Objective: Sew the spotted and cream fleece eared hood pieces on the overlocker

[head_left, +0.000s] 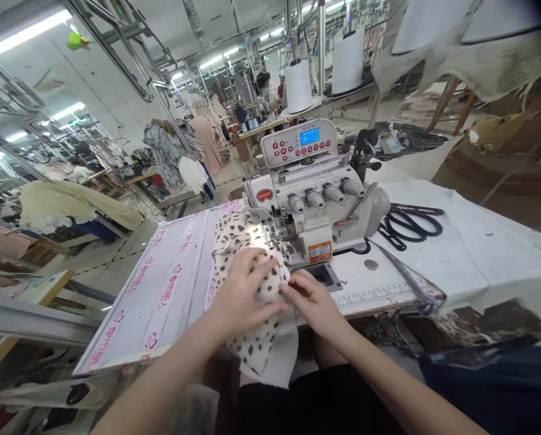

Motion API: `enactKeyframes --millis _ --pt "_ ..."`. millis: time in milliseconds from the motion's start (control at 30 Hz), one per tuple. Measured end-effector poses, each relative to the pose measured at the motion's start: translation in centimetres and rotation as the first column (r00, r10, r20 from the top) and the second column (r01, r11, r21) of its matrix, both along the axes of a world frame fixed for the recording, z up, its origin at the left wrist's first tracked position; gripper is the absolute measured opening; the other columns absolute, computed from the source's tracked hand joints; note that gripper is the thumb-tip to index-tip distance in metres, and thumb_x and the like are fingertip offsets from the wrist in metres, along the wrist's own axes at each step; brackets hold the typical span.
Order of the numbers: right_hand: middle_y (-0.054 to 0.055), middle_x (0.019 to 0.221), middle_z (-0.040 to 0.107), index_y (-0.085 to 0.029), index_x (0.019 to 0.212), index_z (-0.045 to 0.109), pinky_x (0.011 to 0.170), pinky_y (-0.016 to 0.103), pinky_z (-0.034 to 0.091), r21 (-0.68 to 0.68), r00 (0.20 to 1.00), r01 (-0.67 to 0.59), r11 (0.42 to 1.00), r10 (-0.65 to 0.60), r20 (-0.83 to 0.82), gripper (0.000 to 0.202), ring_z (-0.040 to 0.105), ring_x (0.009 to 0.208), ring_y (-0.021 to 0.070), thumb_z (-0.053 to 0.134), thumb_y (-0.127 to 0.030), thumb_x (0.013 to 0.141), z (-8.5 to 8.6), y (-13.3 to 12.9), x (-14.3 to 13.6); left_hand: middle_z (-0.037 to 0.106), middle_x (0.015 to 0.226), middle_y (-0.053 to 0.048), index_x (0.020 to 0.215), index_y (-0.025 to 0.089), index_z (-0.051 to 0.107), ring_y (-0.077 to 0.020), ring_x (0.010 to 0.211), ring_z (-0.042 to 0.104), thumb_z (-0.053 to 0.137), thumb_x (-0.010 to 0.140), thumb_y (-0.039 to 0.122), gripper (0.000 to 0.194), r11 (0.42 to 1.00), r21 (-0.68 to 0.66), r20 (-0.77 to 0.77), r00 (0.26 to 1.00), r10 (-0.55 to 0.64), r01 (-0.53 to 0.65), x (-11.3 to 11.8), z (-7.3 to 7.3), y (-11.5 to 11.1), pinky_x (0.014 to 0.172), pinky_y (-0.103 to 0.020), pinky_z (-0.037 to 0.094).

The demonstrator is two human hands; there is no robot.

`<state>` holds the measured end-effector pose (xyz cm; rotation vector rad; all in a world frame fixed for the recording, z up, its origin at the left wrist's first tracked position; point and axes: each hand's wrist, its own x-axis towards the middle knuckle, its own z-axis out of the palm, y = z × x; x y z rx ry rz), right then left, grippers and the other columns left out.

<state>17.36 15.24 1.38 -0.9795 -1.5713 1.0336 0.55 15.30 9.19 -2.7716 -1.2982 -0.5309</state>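
A white fabric piece with dark spots (255,347) runs under the needle area of a white overlock sewing machine (313,199) and hangs over the table's front edge. My left hand (246,293) lies on the fabric with its fingers spread, just in front of the lit presser foot. At the fabric's right edge, my right hand (313,299) pinches the cloth between thumb and fingers. A plain white layer (288,350) shows beneath the spotted one.
Black-handled scissors (413,223) lie right of the machine on white cloth. Plastic film with pink print (162,284) covers the table at left. Thread cones (298,87) stand behind the machine. Draped garments (166,151) and a distant person (265,87) are in the background.
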Motion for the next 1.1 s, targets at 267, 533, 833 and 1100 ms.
enactKeyframes --millis 267,533,833,1100 --pt "-0.002 0.060 0.038 -0.018 0.051 0.042 0.054 0.024 0.033 0.088 0.983 0.047 0.995 -0.061 0.175 0.030 0.042 0.059 0.0120 0.051 -0.020 0.080 2.1 -1.9 -1.0 0.037 0.128 -0.018 0.130 0.008 0.030 -0.0296 0.121 0.031 0.047 0.078 0.021 0.057 0.965 0.238 0.021 0.994 0.112 -0.114 1.3 -4.1 -2.5 0.097 -0.046 0.030" --pt "0.003 0.083 0.054 -0.019 0.080 0.055 0.071 0.027 0.040 0.047 0.983 0.125 0.991 -0.117 -0.144 0.011 0.052 0.082 0.0166 0.049 -0.028 0.083 2.1 -1.0 -0.3 0.054 0.099 -0.010 0.111 0.014 0.053 -0.0213 0.092 0.048 0.048 0.079 0.015 0.033 0.945 0.289 0.169 0.980 0.109 -0.155 1.5 -2.5 0.1 0.078 -0.035 0.042" --pt "-0.005 0.057 0.037 -0.018 0.064 0.047 0.051 0.021 0.031 -0.195 0.954 -0.206 0.959 0.152 -0.259 0.020 0.036 0.053 0.0093 0.053 -0.031 0.077 -0.6 -0.3 -1.0 0.054 0.088 -0.008 0.106 0.016 0.055 -0.0186 0.082 0.047 0.049 0.079 0.011 0.028 0.924 0.359 -0.054 0.992 -0.118 0.130 -0.2 -1.0 1.3 0.072 -0.034 0.044" --pt "-0.004 0.064 0.041 -0.018 0.069 0.047 0.059 0.022 0.034 -0.167 0.975 -0.161 0.973 0.131 -0.179 0.020 0.040 0.062 0.0113 0.049 -0.033 0.082 -0.8 -1.2 0.8 0.047 0.112 -0.015 0.112 0.013 0.052 -0.0257 0.102 0.042 0.044 0.073 0.001 0.041 0.949 0.315 0.017 1.000 0.024 -0.028 1.5 -2.3 -0.2 0.083 -0.045 0.042"
